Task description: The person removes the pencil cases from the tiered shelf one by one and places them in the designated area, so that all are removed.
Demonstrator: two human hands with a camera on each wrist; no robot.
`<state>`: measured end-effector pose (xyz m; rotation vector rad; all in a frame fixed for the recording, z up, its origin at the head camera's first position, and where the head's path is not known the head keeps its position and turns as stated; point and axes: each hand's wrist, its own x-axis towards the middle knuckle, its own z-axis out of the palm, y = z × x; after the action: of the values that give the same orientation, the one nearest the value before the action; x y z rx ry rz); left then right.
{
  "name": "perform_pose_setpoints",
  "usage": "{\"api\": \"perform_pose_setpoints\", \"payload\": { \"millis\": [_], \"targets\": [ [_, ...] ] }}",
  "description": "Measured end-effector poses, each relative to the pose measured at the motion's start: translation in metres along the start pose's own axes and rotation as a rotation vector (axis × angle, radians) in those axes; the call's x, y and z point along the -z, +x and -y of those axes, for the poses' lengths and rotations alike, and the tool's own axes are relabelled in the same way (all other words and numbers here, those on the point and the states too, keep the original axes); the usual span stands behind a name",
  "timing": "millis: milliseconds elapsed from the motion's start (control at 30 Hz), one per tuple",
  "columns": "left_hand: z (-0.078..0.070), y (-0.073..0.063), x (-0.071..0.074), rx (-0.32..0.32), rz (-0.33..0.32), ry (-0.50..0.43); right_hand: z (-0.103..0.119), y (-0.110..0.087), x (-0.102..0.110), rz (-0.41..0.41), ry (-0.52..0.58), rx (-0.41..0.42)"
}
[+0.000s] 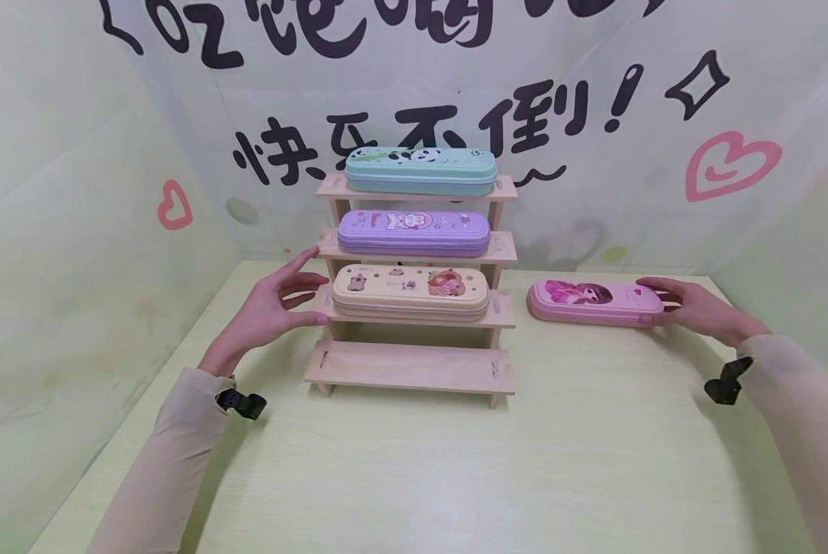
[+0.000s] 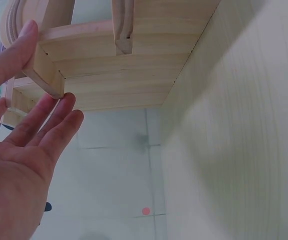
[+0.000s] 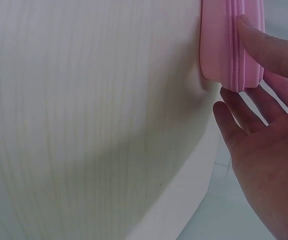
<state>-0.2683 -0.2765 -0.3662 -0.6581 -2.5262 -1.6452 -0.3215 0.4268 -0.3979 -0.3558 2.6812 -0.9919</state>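
Observation:
My right hand (image 1: 698,308) grips the right end of a pink pencil case (image 1: 587,302) with a doll-like girl printed on its lid. In the right wrist view, the thumb lies along the zipper side of the case and the other fingers curl round its end. At the left, my left hand (image 1: 268,308) holds the end of a wooden stepped rack (image 1: 414,368); its thumb is at the front of one shelf and the fingers are behind it. Three pencil cases lie on the upper steps: mint with pandas (image 1: 421,171), purple (image 1: 414,233) and cream (image 1: 410,292).
The rack's lowest step is bare wood. Pale wood-grain table (image 1: 414,477) extends in front of the rack and to both sides. A printed cloth backdrop (image 1: 594,215) with black characters and hearts hangs behind, with pale walls left and right.

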Motion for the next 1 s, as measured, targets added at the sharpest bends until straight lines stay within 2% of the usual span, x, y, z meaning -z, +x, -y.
{"api": "perform_pose_setpoints", "payload": {
  "millis": [200, 433, 600, 767, 1000],
  "targets": [
    [0.001, 0.001, -0.001, 0.002, 0.000, -0.001, 0.000, -0.006, 0.001, -0.024, -0.006, 0.014],
    [0.001, 0.000, 0.000, -0.006, 0.004, -0.005, -0.003, -0.017, -0.001, -0.153, 0.006, 0.083],
    [0.003, -0.001, 0.002, -0.014, 0.008, 0.017, 0.013, -0.028, -0.005, -0.208, -0.001, 0.091],
    [0.003, -0.001, 0.002, -0.019, 0.009, 0.014, 0.032, -0.038, -0.013, -0.260, -0.045, 0.135],
    [0.003, 0.000, 0.001, -0.028, 0.011, 0.014, 0.052, -0.050, -0.033, -0.250, -0.055, 0.178]
  ]
}}
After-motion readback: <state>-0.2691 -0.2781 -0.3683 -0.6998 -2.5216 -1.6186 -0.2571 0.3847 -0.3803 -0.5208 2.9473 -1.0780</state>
